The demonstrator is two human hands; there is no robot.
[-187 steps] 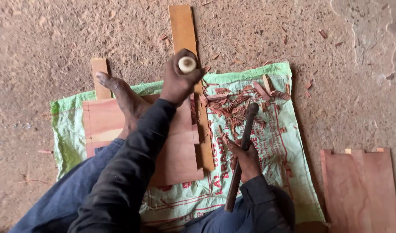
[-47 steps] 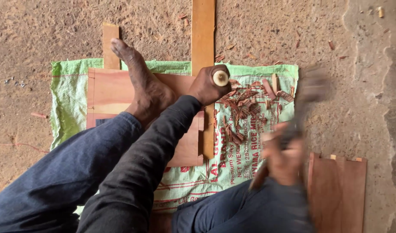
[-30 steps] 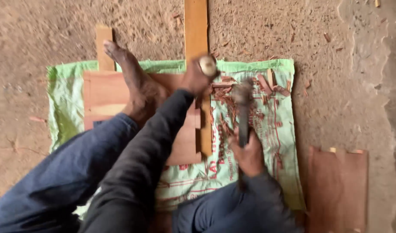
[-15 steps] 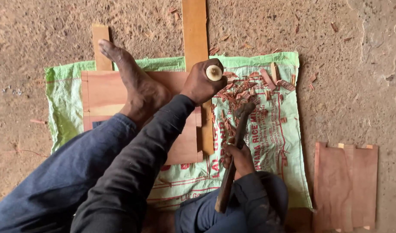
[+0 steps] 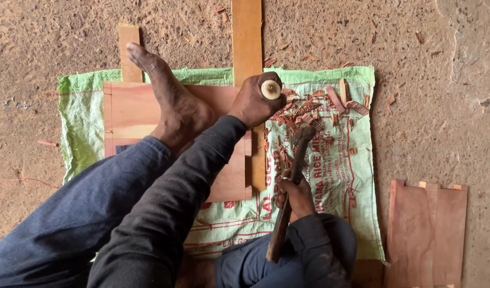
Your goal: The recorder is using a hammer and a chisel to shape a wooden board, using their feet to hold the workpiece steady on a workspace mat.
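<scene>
Hands grip chisel (image 5: 270,89) upright, hammer (image 5: 289,184) lowered

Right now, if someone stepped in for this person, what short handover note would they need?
Left hand: closed around an upright chisel, its pale handle end up, on the long wooden strip.
Right hand: grips a hammer, head raised over the woven sack.
Bare foot pins the reddish wood panel.
Done: many red chips already cut.
Left: unclear how much more cutting remains.
</scene>
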